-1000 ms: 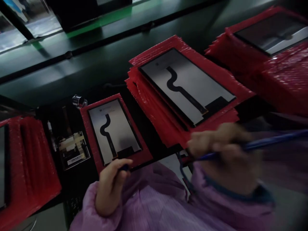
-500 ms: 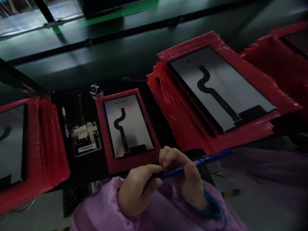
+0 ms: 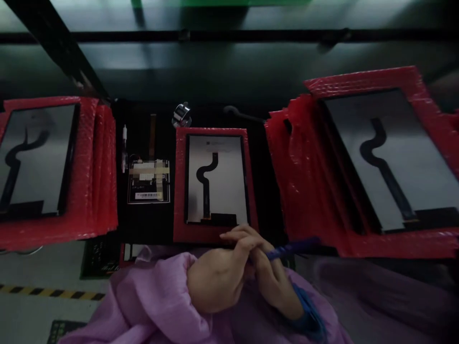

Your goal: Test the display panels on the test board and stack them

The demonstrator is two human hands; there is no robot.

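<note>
My left hand (image 3: 217,279) and my right hand (image 3: 274,282) are pressed together at the table's front edge. Between them is a slim blue pen (image 3: 296,247), its far end blurred and sticking out to the right. The fingers of both hands are bent around its covered near end. Just beyond the fingertips lies a display panel (image 3: 227,191), silvery back up, with a black S-shaped flex cable (image 3: 205,184). It rests on a red bubble-wrap sheet (image 3: 181,234), and my right fingers overlap the sheet's front edge.
Stacks of red bubble-wrap pouches with panels on top stand left (image 3: 103,181) and right (image 3: 299,177). A taped circuit board (image 3: 148,188) and white pen (image 3: 124,148) lie left of the middle panel; a shiny metal counter-like object (image 3: 181,114) sits behind it. A dark bar (image 3: 251,36) runs along the back.
My view has levelled and swung, so the table items appear shifted right. My hands have come closer together, overlapping more and covering more of the blue pen.
</note>
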